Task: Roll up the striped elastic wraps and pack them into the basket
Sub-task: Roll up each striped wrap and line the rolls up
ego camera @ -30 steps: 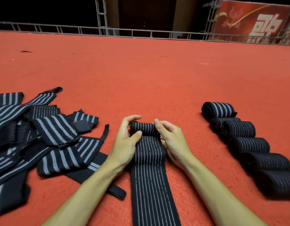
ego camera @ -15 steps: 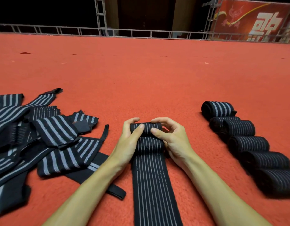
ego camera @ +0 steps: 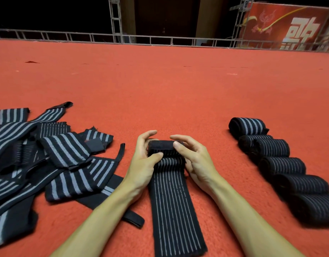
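The carpet (ego camera: 178, 93) is showing a flat orange-red from near to far. The middle wrap (ego camera: 174, 204) is showing black with many thin, pale grey stripes running along its length, and its rolled far end is showing a plain black patch. In the loose pile (ego camera: 67, 151) on the left, the wraps are showing black with fewer, broader grey stripes. The rolled wraps (ego camera: 282, 164) on the right are showing black with fine grey lines, while the farthest roll (ego camera: 248, 126) is carrying broad grey stripes. Far right, the banner (ego camera: 289, 25) is showing red with white characters and a yellow swirl. The railing (ego camera: 123, 37) is showing silver-grey.
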A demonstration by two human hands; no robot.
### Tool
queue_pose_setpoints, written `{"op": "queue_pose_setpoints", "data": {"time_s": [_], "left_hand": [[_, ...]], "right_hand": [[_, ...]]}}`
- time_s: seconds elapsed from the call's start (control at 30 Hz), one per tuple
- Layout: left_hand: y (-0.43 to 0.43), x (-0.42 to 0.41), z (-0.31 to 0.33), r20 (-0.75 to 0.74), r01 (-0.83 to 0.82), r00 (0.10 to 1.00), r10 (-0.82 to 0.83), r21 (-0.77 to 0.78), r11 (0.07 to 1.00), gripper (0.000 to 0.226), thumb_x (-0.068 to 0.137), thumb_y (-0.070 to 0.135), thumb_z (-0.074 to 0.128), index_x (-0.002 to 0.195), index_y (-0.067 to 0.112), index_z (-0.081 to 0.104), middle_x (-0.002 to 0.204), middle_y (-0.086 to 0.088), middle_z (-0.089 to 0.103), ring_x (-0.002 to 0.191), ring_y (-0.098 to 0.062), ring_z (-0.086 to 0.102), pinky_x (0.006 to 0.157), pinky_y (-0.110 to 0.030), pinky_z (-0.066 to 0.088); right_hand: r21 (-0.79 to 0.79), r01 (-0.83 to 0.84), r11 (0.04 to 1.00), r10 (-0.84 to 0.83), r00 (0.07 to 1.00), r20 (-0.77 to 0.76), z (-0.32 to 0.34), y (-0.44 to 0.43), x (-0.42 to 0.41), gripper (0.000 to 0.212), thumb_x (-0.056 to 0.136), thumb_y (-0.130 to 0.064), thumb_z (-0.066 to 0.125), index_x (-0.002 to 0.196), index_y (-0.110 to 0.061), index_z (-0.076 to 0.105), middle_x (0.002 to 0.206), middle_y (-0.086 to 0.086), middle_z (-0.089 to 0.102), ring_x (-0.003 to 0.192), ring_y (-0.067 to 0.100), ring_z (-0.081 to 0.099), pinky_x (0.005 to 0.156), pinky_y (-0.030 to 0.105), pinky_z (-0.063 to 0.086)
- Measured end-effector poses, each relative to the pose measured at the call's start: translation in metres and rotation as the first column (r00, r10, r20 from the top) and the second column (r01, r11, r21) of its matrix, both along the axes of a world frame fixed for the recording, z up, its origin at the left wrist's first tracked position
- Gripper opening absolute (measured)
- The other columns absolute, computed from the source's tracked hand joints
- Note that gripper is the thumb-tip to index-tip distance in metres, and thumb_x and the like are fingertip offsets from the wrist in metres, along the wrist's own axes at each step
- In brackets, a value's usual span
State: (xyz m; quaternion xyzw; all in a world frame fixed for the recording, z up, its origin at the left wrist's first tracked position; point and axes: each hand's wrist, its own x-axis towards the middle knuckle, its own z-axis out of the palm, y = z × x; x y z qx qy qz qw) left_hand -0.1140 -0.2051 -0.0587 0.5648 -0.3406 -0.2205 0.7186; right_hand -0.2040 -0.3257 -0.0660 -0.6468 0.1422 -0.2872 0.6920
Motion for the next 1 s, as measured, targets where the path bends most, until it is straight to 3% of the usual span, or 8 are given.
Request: {"op": "queue_pose_setpoints", "data": {"time_s": [0.1,0.23,0.37,0.6,0.7,0.83,0.93,1.0], "left_hand": [[0.001,0.001,0.000,0.025,0.010,1.000,-0.010,-0.025,1.000,0.058,0.084,-0.019,0.047,0.119,0.027,0.048,0.098,-0.001,0.056,0.085,-0.001,0.058,0.076,-0.016,0.049],[0.001,0.002,-0.001,0.053,0.028,0.998,-0.028,0.002,1.000,0.055,0.082,-0.013,0.052,0.119,0.028,0.054,0.102,0.000,0.059,0.090,-0.008,0.058,0.078,-0.017,0.048],[0.001,0.003,0.000,0.000,0.016,1.000,-0.016,0.036,0.999,0.053,0.068,0.012,0.057,0.119,0.027,0.056,0.100,-0.001,0.064,0.087,-0.008,0.060,0.076,-0.019,0.048],[-0.001,0.002,-0.004,-0.094,0.059,0.994,-0.049,0.107,0.993,0.052,0.073,0.041,0.063,0.123,0.029,0.051,0.117,-0.004,0.064,0.105,-0.017,0.064,0.090,-0.034,0.050],[-0.003,0.002,-0.004,-0.084,0.017,0.996,-0.008,0.111,0.994,0.050,0.077,0.052,0.062,0.119,0.027,0.052,0.111,0.002,0.065,0.099,-0.009,0.065,0.088,-0.029,0.049],[-0.004,0.000,-0.002,-0.074,-0.021,0.997,0.029,0.106,0.994,0.041,0.086,0.037,0.058,0.121,0.018,0.047,0.108,-0.001,0.063,0.089,-0.005,0.065,0.076,-0.018,0.049],[-0.003,0.001,-0.004,-0.088,-0.017,0.996,0.026,0.098,0.995,0.042,0.088,0.030,0.058,0.126,0.021,0.042,0.111,-0.004,0.064,0.084,-0.002,0.067,0.067,-0.014,0.051],[-0.003,0.001,-0.005,-0.090,-0.006,0.996,0.014,0.091,0.996,0.042,0.086,0.030,0.060,0.124,0.023,0.045,0.113,-0.006,0.064,0.088,-0.005,0.066,0.069,-0.016,0.051]], "right_hand": [[0.001,0.025,1.000,-0.025,1.000,-0.018,-0.001,0.003,0.003,0.041,0.076,-0.050,0.068,0.097,-0.015,0.072,0.099,0.013,0.069,0.088,0.026,0.061,0.078,0.045,0.048],[0.072,-0.007,0.997,0.008,1.000,-0.011,0.000,0.004,0.002,0.045,0.071,-0.053,0.075,0.094,-0.014,0.072,0.094,0.019,0.063,0.086,0.032,0.052,0.075,0.049,0.035],[0.121,-0.033,0.992,0.027,0.999,0.047,0.001,0.001,-0.001,0.032,0.075,-0.028,0.074,0.100,-0.009,0.070,0.098,0.013,0.066,0.090,0.029,0.059,0.080,0.045,0.044],[0.132,-0.074,0.989,0.058,0.991,0.122,0.001,-0.003,-0.006,0.034,0.067,-0.002,0.073,0.099,-0.010,0.067,0.095,0.007,0.068,0.091,0.024,0.062,0.084,0.038,0.051],[0.133,-0.107,0.985,0.084,0.982,0.168,0.001,-0.003,-0.005,0.034,0.065,0.005,0.071,0.096,-0.008,0.066,0.100,0.009,0.069,0.092,0.023,0.064,0.081,0.032,0.054],[0.155,-0.130,0.979,0.101,0.978,0.184,0.001,-0.004,-0.006,0.033,0.063,0.008,0.069,0.091,-0.010,0.067,0.112,0.010,0.067,0.099,0.023,0.063,0.084,0.034,0.054],[0.137,-0.129,0.982,0.109,0.984,0.144,0.002,-0.005,-0.008,0.039,0.066,0.002,0.070,0.103,-0.010,0.068,0.107,0.014,0.065,0.094,0.028,0.061,0.082,0.045,0.046],[0.168,-0.136,0.976,0.112,0.983,0.144,0.004,-0.005,-0.008,0.040,0.071,-0.004,0.069,0.111,-0.008,0.066,0.110,0.014,0.064,0.094,0.026,0.062,0.083,0.043,0.048]]}}
